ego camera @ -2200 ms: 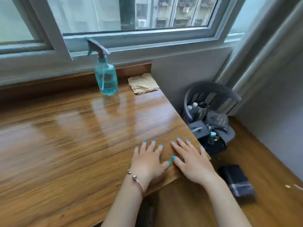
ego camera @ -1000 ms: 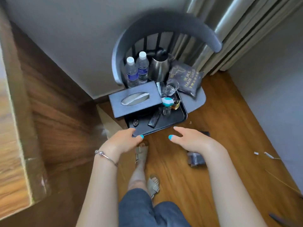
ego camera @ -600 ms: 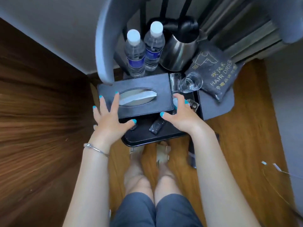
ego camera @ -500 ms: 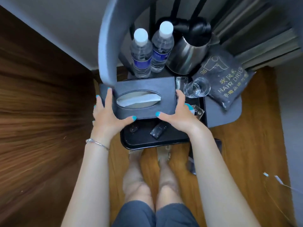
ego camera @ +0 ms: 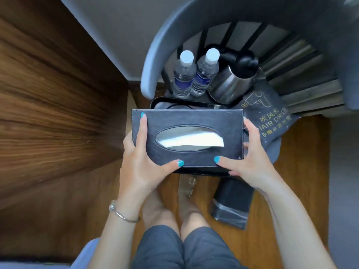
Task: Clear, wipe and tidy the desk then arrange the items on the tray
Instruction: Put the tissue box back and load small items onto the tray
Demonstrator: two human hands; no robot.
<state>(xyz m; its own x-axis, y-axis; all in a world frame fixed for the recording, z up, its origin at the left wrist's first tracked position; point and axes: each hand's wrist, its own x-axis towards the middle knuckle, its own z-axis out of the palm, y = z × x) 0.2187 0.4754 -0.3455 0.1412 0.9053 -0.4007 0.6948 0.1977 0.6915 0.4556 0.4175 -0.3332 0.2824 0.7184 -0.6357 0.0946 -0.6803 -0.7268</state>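
A grey chair with a round back stands by the white wall. Behind the chair hang grey curtains. The floor under the chair is brown wood. On the floor in front of the chair lies a small black bin with a clear bag. A dark wood panel stands left of the chair.

The tissue box hides most of the black tray. The chair is cut off at the top and right edges. The kettle hides part of the hair drier bag.
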